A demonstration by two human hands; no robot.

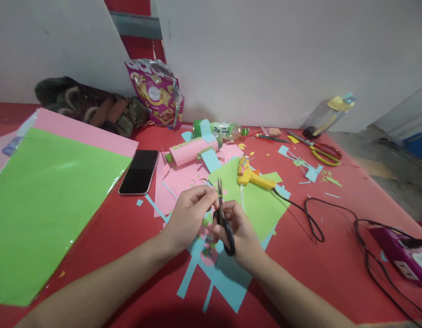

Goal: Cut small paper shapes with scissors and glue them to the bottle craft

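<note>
My right hand (243,230) grips a pair of black-handled scissors (228,234), with the blades pointing up and away from me. Close beside the blades, my left hand (190,214) is closed in a pinch; what sits between its fingertips is too small to make out. Below both hands lie pink and green paper cutouts (209,257) on a blue paper sheet (231,282). Beyond them are a light green sheet (261,212) and pink paper (166,191). A yellow glue gun (256,177) rests on the green sheet, its clear stick pointing towards me.
At left are a green sheet stack (60,205) and a phone (139,172). Farther back: a pink paper-wrapped roll (193,151), a plastic bottle (227,130), a snack bag (158,93). At right: red-and-yellow-handled scissors (325,152), paper scraps (311,172), a black cord (313,223), a purple box (402,257).
</note>
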